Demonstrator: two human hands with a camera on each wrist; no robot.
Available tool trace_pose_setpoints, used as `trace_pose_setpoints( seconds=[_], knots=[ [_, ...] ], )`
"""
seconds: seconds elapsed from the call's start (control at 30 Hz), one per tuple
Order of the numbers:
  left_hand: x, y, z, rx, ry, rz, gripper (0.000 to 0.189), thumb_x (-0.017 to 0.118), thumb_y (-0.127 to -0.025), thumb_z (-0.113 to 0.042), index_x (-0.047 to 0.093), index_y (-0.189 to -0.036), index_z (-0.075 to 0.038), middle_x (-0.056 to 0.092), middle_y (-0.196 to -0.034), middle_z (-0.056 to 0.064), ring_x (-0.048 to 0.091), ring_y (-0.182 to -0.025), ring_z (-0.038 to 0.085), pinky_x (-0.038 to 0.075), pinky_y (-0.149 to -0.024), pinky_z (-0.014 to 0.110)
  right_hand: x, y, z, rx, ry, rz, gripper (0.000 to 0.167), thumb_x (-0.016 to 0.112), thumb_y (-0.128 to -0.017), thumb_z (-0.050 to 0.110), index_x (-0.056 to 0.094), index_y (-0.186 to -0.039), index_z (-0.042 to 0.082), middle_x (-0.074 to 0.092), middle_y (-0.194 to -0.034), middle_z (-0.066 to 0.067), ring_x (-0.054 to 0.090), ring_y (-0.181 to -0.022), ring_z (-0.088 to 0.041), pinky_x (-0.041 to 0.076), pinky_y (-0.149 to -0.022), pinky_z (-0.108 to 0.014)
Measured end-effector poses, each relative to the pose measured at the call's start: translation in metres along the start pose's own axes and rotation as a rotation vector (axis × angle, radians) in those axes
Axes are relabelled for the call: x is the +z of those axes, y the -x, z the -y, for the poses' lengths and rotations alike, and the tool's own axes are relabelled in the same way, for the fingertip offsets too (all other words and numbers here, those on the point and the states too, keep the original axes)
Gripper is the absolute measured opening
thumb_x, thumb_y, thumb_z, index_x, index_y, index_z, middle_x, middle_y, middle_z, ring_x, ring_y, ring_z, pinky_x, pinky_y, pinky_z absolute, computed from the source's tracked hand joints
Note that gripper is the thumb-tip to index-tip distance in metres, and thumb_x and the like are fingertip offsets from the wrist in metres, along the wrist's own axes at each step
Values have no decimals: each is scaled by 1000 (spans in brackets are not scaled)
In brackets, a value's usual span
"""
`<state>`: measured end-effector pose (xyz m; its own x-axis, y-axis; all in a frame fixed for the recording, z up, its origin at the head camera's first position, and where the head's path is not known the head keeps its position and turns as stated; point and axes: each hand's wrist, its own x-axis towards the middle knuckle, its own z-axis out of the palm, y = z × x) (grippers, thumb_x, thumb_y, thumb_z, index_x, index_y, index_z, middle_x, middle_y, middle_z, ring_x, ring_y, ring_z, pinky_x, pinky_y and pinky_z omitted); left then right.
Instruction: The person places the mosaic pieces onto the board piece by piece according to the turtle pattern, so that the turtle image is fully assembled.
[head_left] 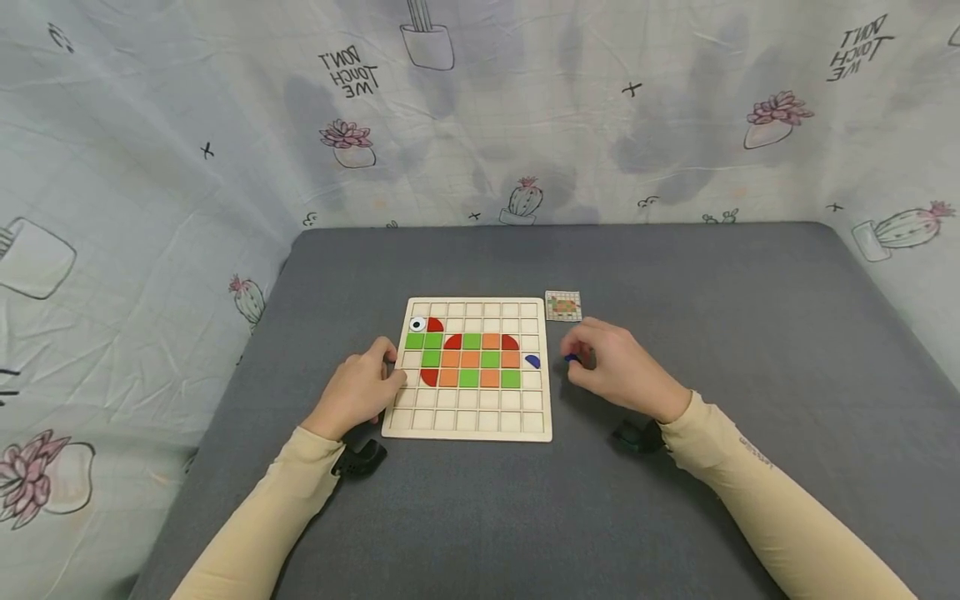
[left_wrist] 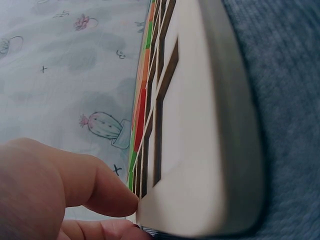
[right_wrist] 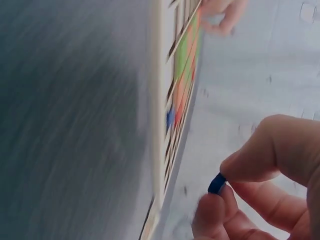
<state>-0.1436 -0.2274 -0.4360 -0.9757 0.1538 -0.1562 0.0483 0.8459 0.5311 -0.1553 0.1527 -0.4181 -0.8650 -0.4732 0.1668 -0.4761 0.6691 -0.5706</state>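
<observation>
A pale wooden grid board (head_left: 465, 425) lies on the table, with green, orange and red pieces forming a turtle-like shape. A round eye piece (head_left: 417, 325) sits at its upper left. One blue half-round piece (head_left: 532, 361) lies in a cell near the right edge. My left hand (head_left: 360, 383) grips the board's left edge between thumb and fingers. Just right of the board, my right hand (head_left: 618, 367) pinches a small blue piece (right_wrist: 217, 183) between thumb and fingertips; its full shape is hidden.
A small pattern card (head_left: 563, 306) lies by the board's upper right corner. The grey table (head_left: 712, 283) meets a printed cloth backdrop (head_left: 480, 117) at the back and sides. Black wrist straps show at both sleeves.
</observation>
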Motion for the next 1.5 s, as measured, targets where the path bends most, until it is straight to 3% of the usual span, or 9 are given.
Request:
trace_pose_setpoints(
  seconds=[0.27,0.5,0.83,1.07,1.2,1.5],
  knots=[
    [0,-1,1,0,2,3,20,56,-102,-20,53,-117,-6,55,-63,4,55,-39,19,44,-44,34,28,-23,34,-122,-72,49,16,67,-84,-3,70,-94,9,62,-89,2,55,-77,-14,48,-69,-27],
    [-1,-1,1,3,2,1,20,56,-102,-19,53,-116,-6,55,-63,4,55,-38,18,43,-43,34,49,-40,65,-210,-59,127,14,66,-86,-3,70,-91,10,62,-90,0,54,-78,-13,47,-70,-25],
    [-1,-2,2,1,-3,3,20,56,-101,-19,53,-116,-6,55,-63,4,55,-39,18,43,-43,34,78,-61,99,-271,-16,218,12,67,-88,-1,70,-93,9,62,-91,-1,53,-78,-12,46,-70,-22],
    [-1,-2,2,6,-12,2,20,56,-101,-19,53,-115,-6,55,-61,4,55,-38,17,42,-43,34,89,-67,107,-337,15,221,18,65,-85,-7,70,-90,9,63,-90,-2,53,-77,-11,45,-71,-22],
    [-1,-3,0,12,-10,4,20,56,-101,-20,53,-116,-6,54,-62,4,55,-38,18,42,-43,34,92,-68,105,-326,27,226,18,65,-85,-6,71,-92,9,65,-91,-2,54,-77,-11,45,-72,-22],
    [0,-3,1,7,-12,0,19,55,-102,-19,53,-116,-6,53,-61,4,54,-38,18,43,-43,34,95,-68,100,-387,49,214,21,66,-87,-5,76,-82,12,68,-80,2,57,-73,-7,47,-68,-19]
  ],
)
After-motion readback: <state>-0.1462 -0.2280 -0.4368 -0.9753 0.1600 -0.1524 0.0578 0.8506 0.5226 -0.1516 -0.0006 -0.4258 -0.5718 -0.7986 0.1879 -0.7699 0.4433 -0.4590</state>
